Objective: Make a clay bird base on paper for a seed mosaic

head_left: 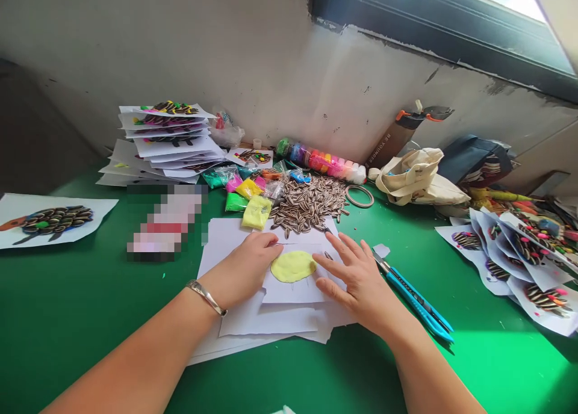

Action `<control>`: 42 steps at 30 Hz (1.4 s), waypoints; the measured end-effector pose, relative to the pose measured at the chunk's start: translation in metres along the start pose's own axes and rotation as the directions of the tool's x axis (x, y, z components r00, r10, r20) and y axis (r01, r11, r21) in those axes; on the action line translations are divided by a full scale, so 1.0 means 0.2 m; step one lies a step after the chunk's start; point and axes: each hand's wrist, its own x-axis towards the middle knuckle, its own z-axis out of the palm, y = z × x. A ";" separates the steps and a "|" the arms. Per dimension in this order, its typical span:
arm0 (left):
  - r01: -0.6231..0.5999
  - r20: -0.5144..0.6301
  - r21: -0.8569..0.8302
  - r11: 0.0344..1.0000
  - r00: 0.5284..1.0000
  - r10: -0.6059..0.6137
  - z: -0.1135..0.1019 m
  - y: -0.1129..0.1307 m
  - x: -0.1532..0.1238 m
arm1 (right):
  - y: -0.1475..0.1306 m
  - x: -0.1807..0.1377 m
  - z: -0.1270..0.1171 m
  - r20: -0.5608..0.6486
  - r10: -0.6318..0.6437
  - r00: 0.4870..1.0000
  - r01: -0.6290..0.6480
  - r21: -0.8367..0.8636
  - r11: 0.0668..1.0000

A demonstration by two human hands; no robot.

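A flat yellow clay oval point(293, 266) lies on a small white paper point(289, 295), with short pencil lines below it. My left hand point(248, 263) rests at the oval's left edge, fingers curled together; what they may grip is hidden. My right hand point(354, 275) is open with spread fingers, its fingertips at the oval's right edge and on the paper. A single sunflower seed point(329, 256) lies by the right fingers. Just beyond the hands is a heap of striped sunflower seeds point(307, 200). Packets of coloured clay, one yellow point(256, 213), sit beside the heap.
Blue utility knives point(418, 302) lie right of my right hand. Seed-decorated papers form a stack point(169, 143) at back left and a pile point(519, 251) at right. A turtle-like seed picture point(56, 221) lies far left. A bottle point(395, 134) and cloth bag point(415, 176) stand behind.
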 end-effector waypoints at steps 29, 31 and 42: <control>-0.006 0.027 0.079 0.997 1.000 0.004 0.00 -0.01 0.00 | -0.07 0.02 0.05 0.000 -0.039 0.999 0.039 -0.009 0.999; -0.011 0.022 0.079 0.997 1.000 0.009 0.00 -0.01 0.00 | -0.08 0.02 0.07 -0.039 -0.039 0.998 0.039 -0.015 0.999; -0.020 0.019 0.076 0.997 1.000 0.019 0.02 -0.03 -0.01 | -0.11 0.05 0.11 -0.030 0.014 0.999 -0.014 -0.011 1.000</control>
